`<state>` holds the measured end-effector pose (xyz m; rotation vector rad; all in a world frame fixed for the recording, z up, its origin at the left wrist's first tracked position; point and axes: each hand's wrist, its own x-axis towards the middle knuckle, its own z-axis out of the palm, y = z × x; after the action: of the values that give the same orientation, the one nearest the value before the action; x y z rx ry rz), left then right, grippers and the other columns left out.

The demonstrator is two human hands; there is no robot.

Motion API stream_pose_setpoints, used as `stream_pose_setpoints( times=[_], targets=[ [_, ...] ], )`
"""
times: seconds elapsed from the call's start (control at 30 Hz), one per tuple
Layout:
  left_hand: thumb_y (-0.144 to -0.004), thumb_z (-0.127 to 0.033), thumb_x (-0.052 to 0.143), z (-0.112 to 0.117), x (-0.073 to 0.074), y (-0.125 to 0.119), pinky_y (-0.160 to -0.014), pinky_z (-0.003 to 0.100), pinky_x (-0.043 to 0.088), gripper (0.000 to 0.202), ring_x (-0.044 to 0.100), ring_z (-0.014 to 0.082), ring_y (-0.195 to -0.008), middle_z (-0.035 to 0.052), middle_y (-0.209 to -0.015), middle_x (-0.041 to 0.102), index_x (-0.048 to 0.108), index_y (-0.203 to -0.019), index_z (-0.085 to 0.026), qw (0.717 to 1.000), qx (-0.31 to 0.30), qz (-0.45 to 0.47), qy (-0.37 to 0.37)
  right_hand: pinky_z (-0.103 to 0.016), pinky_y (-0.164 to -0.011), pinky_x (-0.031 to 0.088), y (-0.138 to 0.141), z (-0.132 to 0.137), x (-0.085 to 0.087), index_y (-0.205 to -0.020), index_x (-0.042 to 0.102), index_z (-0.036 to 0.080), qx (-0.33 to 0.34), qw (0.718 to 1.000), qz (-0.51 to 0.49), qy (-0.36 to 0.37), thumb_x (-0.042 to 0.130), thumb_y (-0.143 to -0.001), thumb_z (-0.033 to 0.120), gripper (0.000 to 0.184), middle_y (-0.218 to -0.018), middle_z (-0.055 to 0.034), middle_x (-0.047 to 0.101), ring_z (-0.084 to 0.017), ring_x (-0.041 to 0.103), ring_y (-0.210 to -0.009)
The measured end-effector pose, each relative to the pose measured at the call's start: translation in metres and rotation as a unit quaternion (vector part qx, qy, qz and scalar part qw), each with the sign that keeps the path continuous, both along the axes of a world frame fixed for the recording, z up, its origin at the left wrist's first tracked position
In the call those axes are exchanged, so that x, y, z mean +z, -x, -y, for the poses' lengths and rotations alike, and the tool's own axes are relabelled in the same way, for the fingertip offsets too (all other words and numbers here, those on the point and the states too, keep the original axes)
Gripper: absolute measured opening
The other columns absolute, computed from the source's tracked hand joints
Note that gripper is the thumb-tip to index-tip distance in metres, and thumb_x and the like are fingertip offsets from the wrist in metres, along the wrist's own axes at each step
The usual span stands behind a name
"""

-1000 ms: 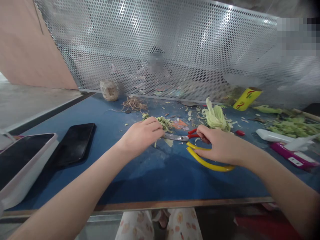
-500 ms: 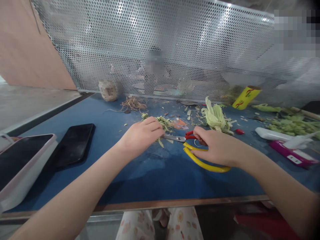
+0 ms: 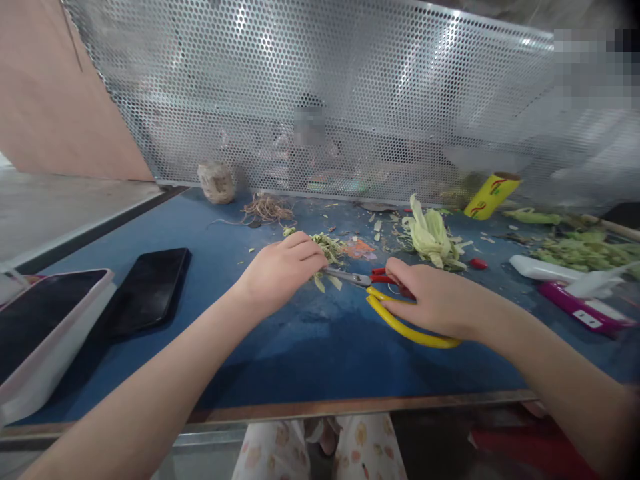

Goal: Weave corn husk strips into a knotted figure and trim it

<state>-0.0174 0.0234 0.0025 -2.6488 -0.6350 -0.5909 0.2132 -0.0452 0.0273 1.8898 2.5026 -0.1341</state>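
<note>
My left hand [image 3: 280,270] is closed in a pinch on a small bunch of green plant strips [image 3: 327,248] at the middle of the blue table [image 3: 280,347]. My right hand [image 3: 435,300] grips scissors [image 3: 395,307] with yellow and red handles. Their metal blades point left and meet the bunch just beside my left fingers. Small cut pieces lie on the table under the blades.
A black phone [image 3: 150,288] and a white-framed tablet [image 3: 43,327] lie at the left. A pile of green leaves [image 3: 431,235], a yellow roll [image 3: 493,195], a magenta tool [image 3: 580,310] and more greens [image 3: 585,250] sit to the right. A perforated metal screen [image 3: 320,100] stands behind.
The scissors' handles have closed together a little and my right hand has shifted slightly left. More cut bits lie under the blades. My left hand keeps its hold.
</note>
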Motion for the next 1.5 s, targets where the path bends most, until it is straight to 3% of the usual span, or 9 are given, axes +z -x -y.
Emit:
stream_pose_setpoints(
  times=[0.37, 0.6, 0.7, 0.9, 1.03, 1.13, 1.3, 1.4, 1.5],
  targets=[
    [-0.084, -0.015, 0.044, -0.002, 0.002, 0.002, -0.076, 0.028, 0.048, 0.02, 0.052, 0.0163, -0.085, 0.0047, -0.088, 0.065, 0.063, -0.086, -0.016, 0.997, 0.018, 0.075, 0.024, -0.024, -0.045, 0.023, 0.001, -0.001, -0.015, -0.079, 0.038, 0.02, 0.009, 0.999, 0.037, 0.014, 0.036, -0.081, 0.046, 0.027, -0.06, -0.0014, 0.053, -0.015, 0.049, -0.048],
    [-0.08, -0.02, 0.055, -0.007, 0.008, -0.013, -0.077, 0.027, 0.046, 0.015, 0.056, 0.0145, -0.079, 0.0025, -0.078, 0.068, 0.069, -0.081, -0.018, 0.981, 0.018, 0.143, 0.131, -0.022, -0.045, 0.023, -0.014, 0.008, -0.047, -0.076, 0.034, 0.021, -0.042, 0.997, -0.063, -0.029, 0.043, -0.077, 0.038, 0.02, -0.058, 0.0007, 0.05, -0.014, 0.047, -0.048],
    [-0.078, -0.021, 0.055, -0.007, 0.024, -0.053, -0.074, 0.024, 0.046, 0.015, 0.059, 0.0139, -0.078, 0.0019, -0.079, 0.07, 0.07, -0.082, -0.019, 0.967, 0.0, 0.108, 0.23, -0.022, -0.045, 0.024, -0.028, 0.013, -0.067, -0.072, 0.029, 0.022, -0.074, 0.985, -0.137, -0.07, 0.043, -0.077, 0.034, 0.019, -0.057, 0.0029, 0.045, -0.012, 0.043, -0.045],
    [-0.083, -0.018, 0.043, -0.028, 0.044, -0.195, -0.08, 0.027, 0.042, 0.03, 0.059, 0.0205, -0.093, 0.0103, -0.101, 0.067, 0.065, -0.1, -0.009, 0.934, -0.086, -0.014, 0.346, -0.021, -0.047, 0.028, -0.039, 0.015, -0.088, -0.069, 0.022, 0.023, -0.113, 0.961, -0.207, -0.145, 0.047, -0.071, 0.03, 0.026, -0.056, 0.0059, 0.037, -0.011, 0.039, -0.046],
    [-0.087, -0.021, 0.034, -0.049, 0.042, -0.237, -0.088, 0.031, 0.038, 0.055, 0.05, 0.021, -0.111, 0.0098, -0.134, 0.043, 0.015, -0.138, -0.019, 0.928, -0.1, -0.038, 0.357, -0.021, -0.046, 0.028, -0.04, 0.015, -0.088, -0.067, 0.021, 0.023, -0.134, 0.957, -0.219, -0.136, 0.047, -0.071, 0.033, 0.028, -0.055, 0.0064, 0.035, -0.011, 0.038, -0.046],
    [-0.087, -0.023, 0.033, -0.053, 0.046, -0.201, -0.097, 0.032, 0.03, 0.054, 0.036, 0.0216, -0.123, 0.0069, -0.141, 0.031, 0.016, -0.138, -0.023, 0.925, -0.104, -0.039, 0.364, -0.021, -0.048, 0.029, -0.041, 0.016, -0.088, -0.068, 0.022, 0.023, -0.129, 0.952, -0.24, -0.136, 0.047, -0.07, 0.032, 0.027, -0.056, 0.0063, 0.035, -0.011, 0.039, -0.048],
    [-0.072, -0.011, 0.042, -0.033, 0.051, -0.07, -0.094, 0.033, 0.032, 0.06, 0.044, 0.0222, -0.115, 0.0066, -0.128, 0.048, 0.036, -0.13, -0.023, 0.94, -0.009, 0.002, 0.34, -0.021, -0.045, 0.026, -0.04, 0.012, -0.081, -0.067, 0.024, 0.023, -0.145, 0.959, -0.221, -0.1, 0.048, -0.07, 0.036, 0.028, -0.053, 0.0059, 0.038, -0.011, 0.038, -0.046],
    [-0.063, -0.007, 0.045, -0.01, 0.038, -0.008, -0.095, 0.037, 0.03, 0.055, 0.045, 0.0251, -0.112, 0.0049, -0.118, 0.054, 0.051, -0.116, -0.023, 0.937, 0.059, -0.04, 0.342, -0.021, -0.045, 0.026, -0.035, 0.001, -0.072, -0.067, 0.025, 0.022, -0.142, 0.962, -0.221, -0.071, 0.047, -0.072, 0.037, 0.027, -0.053, 0.0052, 0.041, -0.01, 0.04, -0.045],
    [-0.059, -0.011, 0.054, 0.008, 0.018, 0.019, -0.095, 0.035, 0.029, 0.057, 0.048, 0.0267, -0.107, 0.0026, -0.112, 0.058, 0.054, -0.114, -0.026, 0.93, 0.083, -0.052, 0.353, -0.022, -0.044, 0.027, -0.023, -0.016, -0.059, -0.068, 0.03, 0.022, -0.148, 0.967, -0.201, -0.057, 0.042, -0.075, 0.043, 0.025, -0.054, 0.0029, 0.047, -0.012, 0.043, -0.045]
  ],
)
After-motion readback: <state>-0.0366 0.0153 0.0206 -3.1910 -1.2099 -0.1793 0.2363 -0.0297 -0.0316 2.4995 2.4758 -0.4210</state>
